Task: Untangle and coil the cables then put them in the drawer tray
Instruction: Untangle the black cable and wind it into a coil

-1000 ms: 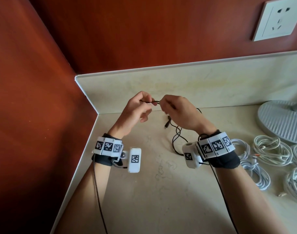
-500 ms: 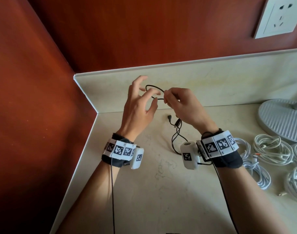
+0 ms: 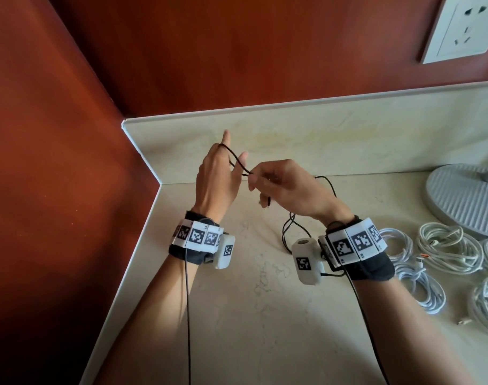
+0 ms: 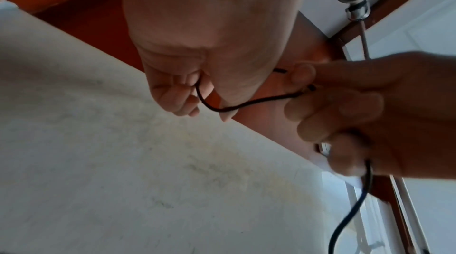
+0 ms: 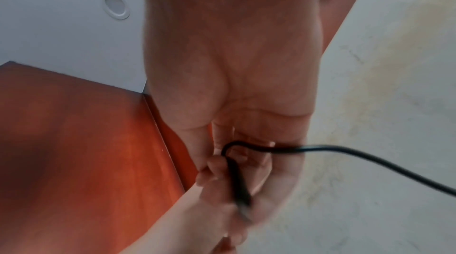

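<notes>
Black cable (image 3: 238,165) is what I'm winding, and it hangs in the air between my two hands above the counter (image 3: 265,315), near the corner. Starting at the left: my left hand (image 3: 215,176) stands upright with its fingers spread and nearly straight, gripping nothing, and a loop of the cable is draped over them. I want that hand to serve as a fixed former, so I'd keep the fingers stiff and apart, otherwise the loop may slide off the tips. Moving right, my right hand (image 3: 281,184) pinches the cable between thumb and forefinger just beside the left hand, the other fingers curled around the cable's plug end. From there the slack drops to the counter in loose bends below my right wrist. I judge the best move is to feed each new turn with light, even tension, laying it beside the last one. Further right, the white cables (image 3: 445,251) lie in bundles by a round grey base (image 3: 465,195). I cannot see the drawer tray.
</notes>
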Tool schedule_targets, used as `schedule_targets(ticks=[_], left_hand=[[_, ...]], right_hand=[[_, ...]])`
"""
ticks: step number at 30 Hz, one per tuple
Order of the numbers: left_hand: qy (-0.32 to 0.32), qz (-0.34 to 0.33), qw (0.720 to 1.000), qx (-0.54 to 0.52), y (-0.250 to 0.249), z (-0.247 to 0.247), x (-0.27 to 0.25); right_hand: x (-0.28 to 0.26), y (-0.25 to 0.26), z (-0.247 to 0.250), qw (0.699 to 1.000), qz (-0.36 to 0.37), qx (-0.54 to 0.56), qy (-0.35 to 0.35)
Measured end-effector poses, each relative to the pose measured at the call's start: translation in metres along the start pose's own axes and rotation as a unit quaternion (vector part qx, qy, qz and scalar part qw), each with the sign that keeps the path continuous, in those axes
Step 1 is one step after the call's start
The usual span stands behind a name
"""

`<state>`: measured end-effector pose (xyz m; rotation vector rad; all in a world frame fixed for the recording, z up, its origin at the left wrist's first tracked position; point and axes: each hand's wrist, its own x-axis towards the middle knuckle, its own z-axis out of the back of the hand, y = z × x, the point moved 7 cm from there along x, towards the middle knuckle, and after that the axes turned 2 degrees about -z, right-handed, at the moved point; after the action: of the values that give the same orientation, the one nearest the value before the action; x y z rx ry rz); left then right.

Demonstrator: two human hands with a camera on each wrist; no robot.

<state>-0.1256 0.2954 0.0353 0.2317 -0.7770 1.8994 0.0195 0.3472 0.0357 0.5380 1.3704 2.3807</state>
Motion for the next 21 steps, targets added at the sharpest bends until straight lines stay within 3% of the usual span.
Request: schedule_targets(ticks=[3,5,7,9,12,17,21], left_hand=[[-0.019,0.069,0.995,-0.076,0.014,0.005,0.005],[-0.032,0.139,0.977,-0.161,0.026,0.006,0.005],[-0.021,0.202,0.933,-0.298,0.033,0.003,0.002],[0.011,0.250,0.865,-0.435,0.031,-0.006,-0.002],[0.057,0.280,0.800,-0.528,0.017,-0.007,-0.008],[0.165,0.233,0.773,-0.566,0.000,-0.003,-0.011],[0.235,0.153,0.800,-0.530,-0.009,0.001,-0.015]], right_hand=[[0.002,0.000,-0.005,1.000,0.011,-0.011,-0.001],[0.003,0.004,-0.007,0.999,0.025,-0.018,-0.010],[0.003,0.007,-0.006,0.999,0.029,-0.017,-0.028],[0.001,0.010,-0.004,0.998,0.033,0.014,-0.045],[0.000,0.010,-0.005,0.997,0.019,0.057,-0.054],[0.003,-0.001,0.005,0.989,-0.022,0.099,-0.105],[0.000,-0.007,0.018,0.981,-0.032,0.097,-0.166]])
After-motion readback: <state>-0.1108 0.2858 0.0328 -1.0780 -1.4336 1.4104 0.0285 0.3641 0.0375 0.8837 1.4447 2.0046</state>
